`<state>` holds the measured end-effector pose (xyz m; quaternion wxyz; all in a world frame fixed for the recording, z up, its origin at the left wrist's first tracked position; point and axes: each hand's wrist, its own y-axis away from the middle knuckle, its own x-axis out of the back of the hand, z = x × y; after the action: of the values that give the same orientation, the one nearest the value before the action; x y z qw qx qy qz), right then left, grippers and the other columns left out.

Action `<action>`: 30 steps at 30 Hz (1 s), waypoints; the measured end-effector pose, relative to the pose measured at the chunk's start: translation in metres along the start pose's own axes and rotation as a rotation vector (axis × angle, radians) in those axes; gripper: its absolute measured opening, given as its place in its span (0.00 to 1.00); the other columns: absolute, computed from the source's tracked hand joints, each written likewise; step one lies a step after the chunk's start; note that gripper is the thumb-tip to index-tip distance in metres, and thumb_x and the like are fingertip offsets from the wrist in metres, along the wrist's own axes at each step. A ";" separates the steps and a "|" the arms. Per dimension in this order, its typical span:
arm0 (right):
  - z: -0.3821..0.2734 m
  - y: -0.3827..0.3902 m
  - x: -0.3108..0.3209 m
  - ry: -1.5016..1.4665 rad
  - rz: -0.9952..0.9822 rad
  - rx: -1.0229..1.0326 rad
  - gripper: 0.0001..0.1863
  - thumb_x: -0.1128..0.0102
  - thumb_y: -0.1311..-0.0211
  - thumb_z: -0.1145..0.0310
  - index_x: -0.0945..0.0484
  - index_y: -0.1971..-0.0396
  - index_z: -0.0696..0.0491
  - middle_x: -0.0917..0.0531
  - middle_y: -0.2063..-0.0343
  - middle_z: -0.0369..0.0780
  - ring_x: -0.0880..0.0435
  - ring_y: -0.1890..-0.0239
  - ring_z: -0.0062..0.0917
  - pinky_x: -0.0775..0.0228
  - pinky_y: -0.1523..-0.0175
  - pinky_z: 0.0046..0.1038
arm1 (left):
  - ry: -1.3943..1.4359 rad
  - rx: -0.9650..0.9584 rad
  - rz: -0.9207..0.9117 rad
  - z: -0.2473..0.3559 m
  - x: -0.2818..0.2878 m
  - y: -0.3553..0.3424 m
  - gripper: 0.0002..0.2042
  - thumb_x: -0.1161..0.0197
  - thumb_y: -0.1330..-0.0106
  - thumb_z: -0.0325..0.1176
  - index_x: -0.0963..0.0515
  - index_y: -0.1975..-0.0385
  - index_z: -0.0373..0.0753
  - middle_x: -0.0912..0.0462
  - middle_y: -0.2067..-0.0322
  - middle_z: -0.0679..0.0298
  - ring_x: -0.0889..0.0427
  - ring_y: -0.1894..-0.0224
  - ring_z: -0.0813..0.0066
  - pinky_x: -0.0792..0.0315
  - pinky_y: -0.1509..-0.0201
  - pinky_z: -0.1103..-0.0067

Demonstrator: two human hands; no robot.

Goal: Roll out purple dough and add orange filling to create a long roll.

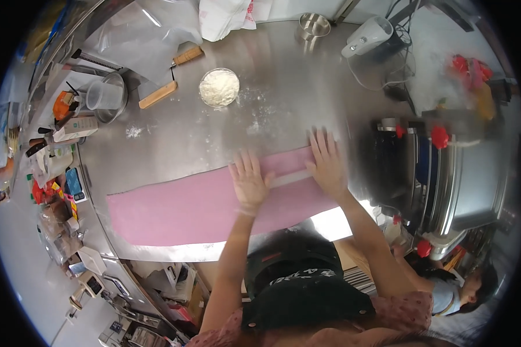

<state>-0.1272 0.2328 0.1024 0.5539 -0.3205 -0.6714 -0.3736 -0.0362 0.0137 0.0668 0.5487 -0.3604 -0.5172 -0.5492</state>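
Observation:
A long sheet of pink dough [173,214] lies across the steel table [283,87], its upper edge thinly dark. My left hand [249,176] rests over the middle of the sheet, fingers spread and stretched out. My right hand [327,162] is over its right end, fingers likewise extended and slightly blurred. Between the hands runs a pale, straight bar [289,178], touched by or lying under both palms; I cannot make out exactly what it is. Above the sheet stands a round bowl of white flour [219,87], with scattered flour beside it.
Wooden-handled tools [157,94], a steel cup [312,26] and a white appliance [364,37] with cables sit toward the back. Containers and packages [75,127] crowd the left. A machine with red knobs [463,185] stands right. Another person [457,289] is at the lower right.

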 end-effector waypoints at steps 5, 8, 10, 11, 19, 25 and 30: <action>0.011 -0.069 -0.018 -0.020 0.177 -0.043 0.38 0.48 0.33 0.49 0.43 0.31 0.59 0.40 0.32 0.52 0.43 0.30 0.51 0.51 0.28 0.50 | -0.031 0.145 0.155 -0.017 0.003 -0.066 0.45 0.41 0.37 0.53 0.51 0.29 0.27 0.52 0.29 0.38 0.54 0.27 0.36 0.57 0.27 0.46; 0.009 -0.034 -0.023 -0.045 0.143 -0.046 0.37 0.49 0.34 0.51 0.41 0.32 0.58 0.40 0.32 0.50 0.43 0.30 0.51 0.51 0.28 0.50 | -0.007 0.083 0.080 -0.006 0.001 -0.033 0.46 0.40 0.37 0.52 0.52 0.30 0.24 0.51 0.30 0.35 0.53 0.27 0.35 0.56 0.26 0.50; 0.014 0.035 -0.037 0.093 -0.013 -0.020 0.33 0.50 0.34 0.56 0.38 0.33 0.58 0.39 0.31 0.49 0.43 0.30 0.50 0.53 0.27 0.50 | 0.060 0.028 -0.002 0.014 -0.006 0.033 0.45 0.40 0.37 0.51 0.51 0.31 0.24 0.49 0.30 0.36 0.51 0.27 0.39 0.54 0.26 0.53; 0.009 0.067 -0.035 -0.024 0.029 -0.025 0.32 0.51 0.34 0.59 0.37 0.33 0.58 0.38 0.32 0.48 0.42 0.30 0.49 0.53 0.27 0.50 | 0.077 0.006 -0.028 0.018 -0.013 0.061 0.43 0.41 0.36 0.50 0.49 0.31 0.24 0.48 0.30 0.37 0.49 0.27 0.42 0.53 0.25 0.55; 0.020 0.062 -0.025 -0.181 0.161 -0.057 0.31 0.53 0.33 0.60 0.39 0.32 0.58 0.39 0.31 0.49 0.43 0.29 0.48 0.55 0.27 0.51 | 0.085 -0.007 -0.061 0.014 -0.013 0.059 0.41 0.42 0.34 0.47 0.50 0.31 0.23 0.47 0.31 0.37 0.49 0.27 0.43 0.54 0.25 0.55; 0.018 0.033 -0.041 0.004 0.062 -0.009 0.38 0.47 0.35 0.52 0.44 0.30 0.56 0.42 0.30 0.51 0.46 0.28 0.51 0.54 0.26 0.51 | 0.044 0.077 0.009 0.026 -0.017 0.056 0.43 0.41 0.35 0.48 0.52 0.30 0.23 0.49 0.31 0.35 0.51 0.27 0.39 0.54 0.25 0.54; 0.004 0.096 -0.032 0.003 -0.073 -0.074 0.41 0.42 0.38 0.52 0.44 0.29 0.53 0.40 0.32 0.52 0.45 0.29 0.53 0.53 0.27 0.50 | 0.057 0.032 -0.029 0.036 -0.028 0.117 0.47 0.37 0.39 0.50 0.52 0.31 0.23 0.48 0.31 0.35 0.50 0.27 0.39 0.55 0.26 0.53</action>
<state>-0.0425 0.2847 0.0848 0.5287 -0.3156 -0.6676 -0.4186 0.0761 0.0709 0.0673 0.5609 -0.3281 -0.5153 -0.5588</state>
